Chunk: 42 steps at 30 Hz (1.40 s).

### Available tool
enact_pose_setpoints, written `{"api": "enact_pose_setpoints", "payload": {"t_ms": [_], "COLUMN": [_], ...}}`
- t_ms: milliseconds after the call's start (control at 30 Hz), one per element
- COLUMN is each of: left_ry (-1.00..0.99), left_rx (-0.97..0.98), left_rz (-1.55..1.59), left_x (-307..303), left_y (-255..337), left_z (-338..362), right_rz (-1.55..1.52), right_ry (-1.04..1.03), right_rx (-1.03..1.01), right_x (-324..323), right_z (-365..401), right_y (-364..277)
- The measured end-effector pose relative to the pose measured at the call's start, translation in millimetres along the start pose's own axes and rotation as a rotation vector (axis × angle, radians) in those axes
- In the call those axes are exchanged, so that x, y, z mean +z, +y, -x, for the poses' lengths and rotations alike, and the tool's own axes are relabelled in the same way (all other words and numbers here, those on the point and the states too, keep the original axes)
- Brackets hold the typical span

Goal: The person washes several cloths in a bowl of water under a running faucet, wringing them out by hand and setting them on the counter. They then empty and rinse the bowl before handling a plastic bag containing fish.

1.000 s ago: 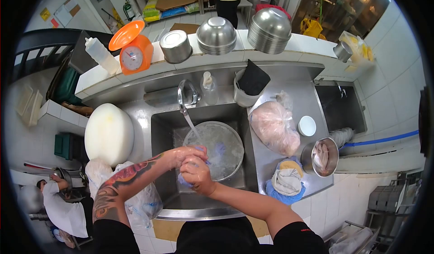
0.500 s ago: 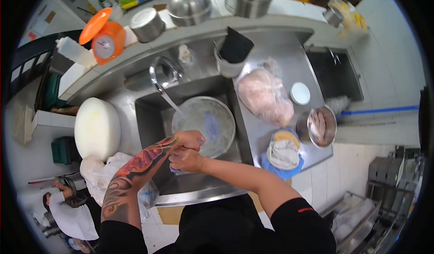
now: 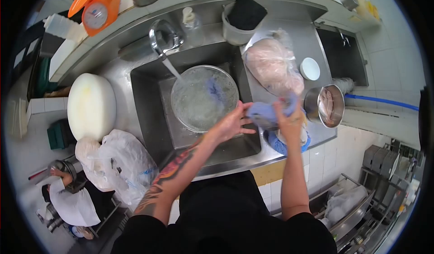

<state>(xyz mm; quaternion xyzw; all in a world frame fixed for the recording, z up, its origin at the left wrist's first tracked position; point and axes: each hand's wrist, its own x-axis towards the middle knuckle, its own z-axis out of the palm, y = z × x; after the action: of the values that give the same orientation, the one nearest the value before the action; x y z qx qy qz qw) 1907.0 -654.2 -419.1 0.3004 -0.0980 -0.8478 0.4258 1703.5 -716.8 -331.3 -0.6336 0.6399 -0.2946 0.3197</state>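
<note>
Right hand [image 3: 289, 120] clenched on a blue cloth [image 3: 266, 113], held over the right edge of the sink [image 3: 147, 104]. Left hand [image 3: 231, 123], fingers spread, touches the cloth's left end. Tap [image 3: 163, 37] running into a water-filled metal bowl [image 3: 203, 98] in the sink. On the counter to the right: bagged raw meat [image 3: 273, 66], white lid [image 3: 310, 68], metal pot [image 3: 329, 105] with meat, folded rags [image 3: 275, 143] below the right hand. Left of sink: white round board [image 3: 91, 105], plastic bags [image 3: 122, 163]. Orange scale [image 3: 96, 10] on the far ledge. Another person [image 3: 72, 204] near left.
</note>
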Motion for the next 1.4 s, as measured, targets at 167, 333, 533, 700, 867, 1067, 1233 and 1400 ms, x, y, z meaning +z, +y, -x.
{"api": "enact_pose_setpoints", "payload": {"t_ms": [167, 333, 533, 700, 867, 1067, 1233, 1400], "left_ry": [0.540, 0.776, 0.594, 0.558, 0.797, 0.690, 0.559, 0.269], "left_rx": [0.002, 0.493, -0.459, -0.598, -0.057, 0.272, 0.018, 0.066], "left_rz": [-0.733, -1.758, -1.879, -1.705, -1.452, -1.226, -0.300, 0.311], "left_x": [-160, -254, -314, -309, -311, -346, -244, -207], "left_y": [-96, -88, -80, -76, -69, -118, -57, -24], "left_z": [-29, -6, -7, -1, 9, -4, 7, 18], "right_rz": [0.597, 0.128, 0.444, 0.712, 0.740, 0.189, -0.317, -0.464], "right_ry": [0.388, 0.001, -0.739, -0.677, -0.816, -1.090, -0.995, -0.777], "right_rx": [-0.269, -0.356, -0.103, -0.167, -0.077, 0.098, -0.132, -0.111], "right_x": [-30, 59, 278, 369, 391, 324, 181, 150], "right_z": [-11, 18, 1, -5, 33, 12, 3, -16], "right_y": [43, -15, 86, 163, 203, 108, -45, -56]}}
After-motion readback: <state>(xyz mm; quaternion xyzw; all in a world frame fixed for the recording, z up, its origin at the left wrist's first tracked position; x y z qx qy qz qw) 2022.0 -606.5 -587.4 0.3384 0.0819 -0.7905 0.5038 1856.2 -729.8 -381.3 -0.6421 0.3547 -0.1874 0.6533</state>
